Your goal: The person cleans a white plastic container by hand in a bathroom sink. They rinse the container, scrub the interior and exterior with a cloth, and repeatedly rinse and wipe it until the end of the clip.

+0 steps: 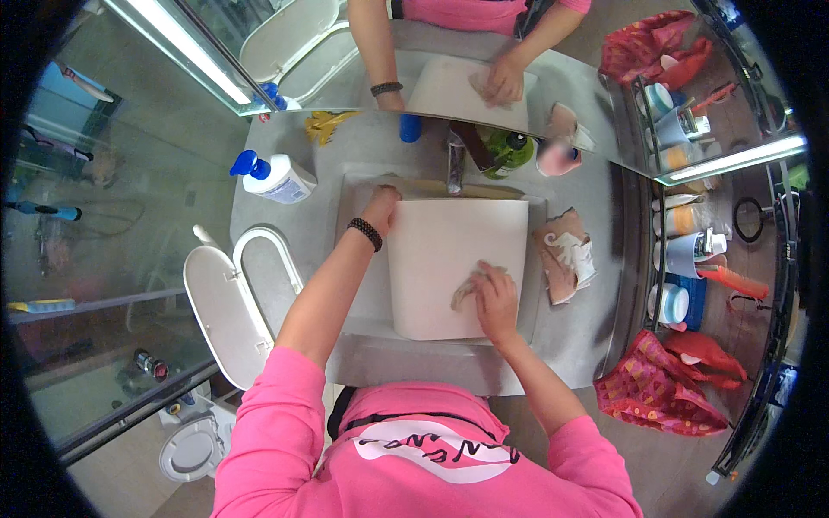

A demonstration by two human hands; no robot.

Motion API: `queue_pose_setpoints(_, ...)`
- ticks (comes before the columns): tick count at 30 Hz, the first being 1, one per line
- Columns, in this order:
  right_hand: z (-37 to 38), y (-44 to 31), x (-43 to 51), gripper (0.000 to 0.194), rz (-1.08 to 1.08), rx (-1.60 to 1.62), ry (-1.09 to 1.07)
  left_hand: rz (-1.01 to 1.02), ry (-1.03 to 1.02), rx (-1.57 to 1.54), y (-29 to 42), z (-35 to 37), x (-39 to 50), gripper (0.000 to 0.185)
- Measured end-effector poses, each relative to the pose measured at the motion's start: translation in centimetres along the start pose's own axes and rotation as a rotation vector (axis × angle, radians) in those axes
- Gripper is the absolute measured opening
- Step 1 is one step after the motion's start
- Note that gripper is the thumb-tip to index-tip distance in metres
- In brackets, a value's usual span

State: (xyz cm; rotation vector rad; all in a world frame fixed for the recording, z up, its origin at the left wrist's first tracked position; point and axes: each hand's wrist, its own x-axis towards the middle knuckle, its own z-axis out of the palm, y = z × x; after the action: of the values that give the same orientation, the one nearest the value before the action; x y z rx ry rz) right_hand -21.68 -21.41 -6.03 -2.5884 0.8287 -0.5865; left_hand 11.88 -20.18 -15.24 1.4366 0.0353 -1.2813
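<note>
A white plastic bin [447, 252] lies on its side across the washbasin [366, 259], its rim towards the faucet [456, 162]. My left hand [383, 206] grips the bin at its far left corner, with the fingertips hidden behind the edge. Against the bin's upper face, right of the middle, my right hand [495, 298] presses a crumpled greyish cloth [462, 293]. To the left, the white hinged lid [227, 317] leans over the counter edge with its frame ring [269, 236] folded open.
A white pump bottle [282, 180] with a blue head stands on the left of the counter [427, 366]. Torn brown packaging [565, 256] lies to the right. A green bottle [511, 154] is behind the faucet. A mirror [440, 39] borders the back; a rack of toiletries [673, 304] hangs right.
</note>
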Motion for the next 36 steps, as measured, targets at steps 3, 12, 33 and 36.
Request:
queue_pose_setpoints(3, -1.9, 0.0, 1.7, 0.02, 0.119, 0.087, 0.109, 0.073, 0.081, -0.009, 1.3, 2.2, -3.3, 0.04)
queue_pose_setpoints(12, -8.1, -3.9, 0.8, 0.019, 0.264, 0.428, 0.23, 0.419, 0.03, -0.009, 4.3, 2.6, -15.9, 0.054)
queue_pose_setpoints(33, -4.6, 3.3, 23.0, 0.03, 1.175, 1.632, -0.462, 0.441, 0.212, -0.044, 6.1, 4.3, -12.9, 0.039)
queue_pose_setpoints(36, -4.8, 3.4, 24.4, 0.031, 1.149, 1.725, -0.447, 0.478, 0.202, -0.088, 6.8, 4.1, -12.0, 0.039)
